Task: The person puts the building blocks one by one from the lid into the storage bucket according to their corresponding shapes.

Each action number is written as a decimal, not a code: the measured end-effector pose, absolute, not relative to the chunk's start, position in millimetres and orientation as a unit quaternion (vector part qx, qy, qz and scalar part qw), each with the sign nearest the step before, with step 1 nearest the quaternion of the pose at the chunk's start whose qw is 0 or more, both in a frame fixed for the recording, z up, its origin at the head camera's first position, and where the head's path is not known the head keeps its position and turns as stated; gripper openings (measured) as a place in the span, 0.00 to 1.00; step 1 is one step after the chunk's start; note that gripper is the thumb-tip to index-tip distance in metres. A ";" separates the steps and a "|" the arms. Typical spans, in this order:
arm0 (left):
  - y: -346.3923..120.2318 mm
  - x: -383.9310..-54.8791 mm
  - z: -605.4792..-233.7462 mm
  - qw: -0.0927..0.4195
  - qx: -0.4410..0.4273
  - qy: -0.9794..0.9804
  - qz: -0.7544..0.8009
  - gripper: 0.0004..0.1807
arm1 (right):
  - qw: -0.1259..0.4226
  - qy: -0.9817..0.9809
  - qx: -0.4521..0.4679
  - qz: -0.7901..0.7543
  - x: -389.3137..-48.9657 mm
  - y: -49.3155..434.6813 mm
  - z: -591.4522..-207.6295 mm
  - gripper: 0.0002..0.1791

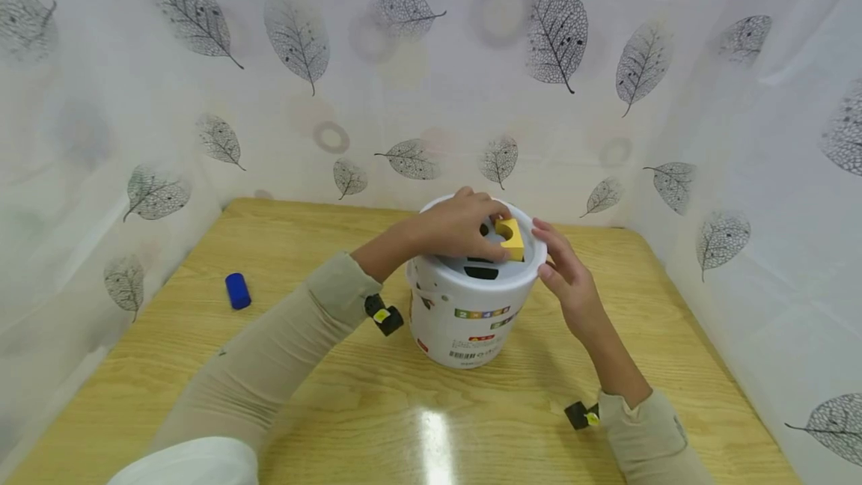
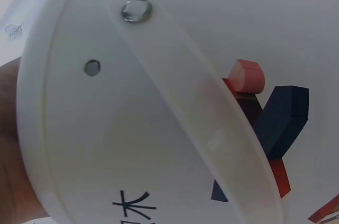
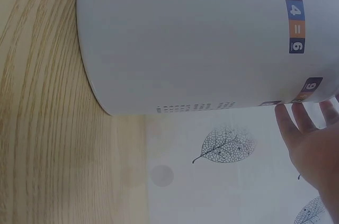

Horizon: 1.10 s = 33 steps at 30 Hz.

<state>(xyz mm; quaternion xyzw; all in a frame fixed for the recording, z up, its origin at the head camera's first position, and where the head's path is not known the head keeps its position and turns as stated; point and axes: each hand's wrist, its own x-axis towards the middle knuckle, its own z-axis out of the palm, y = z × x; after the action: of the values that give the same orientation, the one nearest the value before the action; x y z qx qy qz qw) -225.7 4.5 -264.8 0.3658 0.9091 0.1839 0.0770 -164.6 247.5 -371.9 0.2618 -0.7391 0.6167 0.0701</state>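
A white bucket [image 1: 465,320] with printed sums on its side stands upright on the table, its lid [image 1: 534,249] cut with several dark holes. Over that lid my left hand [image 1: 461,224] pinches a yellow block [image 1: 513,239] that has a rounded notch, thumb at the front and fingers behind. The block sits right at the lid's surface. My right hand [image 1: 569,275] touches the bucket's right rim with its fingers extended. In the right wrist view, fingertips [image 3: 300,115] of that hand meet the printed wall. A pale handle [image 2: 201,123] hangs across the bucket's side in the left wrist view.
A blue cylinder block [image 1: 238,291] lies on the wooden table [image 1: 337,403] at the left. Behind and at both sides hang white sheets [image 1: 438,96] with leaf prints. A wrist camera [image 1: 384,314] is strapped at the left sleeve, close to the bucket.
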 end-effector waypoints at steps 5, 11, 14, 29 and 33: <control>3.2 -225.0 -262.8 0.083 0.367 0.908 0.185 0.37 | 0.071 -0.743 0.260 0.613 -164.1 246.9 -371.0 0.28; 2.2 -224.7 -262.2 0.092 0.368 0.907 0.183 0.37 | 0.071 -0.742 0.259 0.614 -163.9 246.3 -371.2 0.28; 0.6 -225.1 -262.6 0.095 0.368 0.907 0.185 0.35 | 0.073 -0.737 0.260 0.619 -164.0 245.7 -371.2 0.28; -35.1 -220.5 -266.0 0.056 0.365 0.892 0.260 0.29 | 0.077 -0.733 0.256 0.626 -162.7 244.1 -371.0 0.28; -54.9 -214.8 -263.6 0.044 0.356 0.884 0.299 0.27 | 0.077 -0.734 0.254 0.625 -163.2 244.5 -371.2 0.28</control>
<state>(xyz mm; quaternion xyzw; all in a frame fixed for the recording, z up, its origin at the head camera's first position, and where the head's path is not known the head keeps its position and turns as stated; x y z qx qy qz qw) -214.8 -54.9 -263.6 0.3565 0.8842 0.2988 0.0438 -163.2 244.5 -371.2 0.2540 -0.7338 0.6255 0.0766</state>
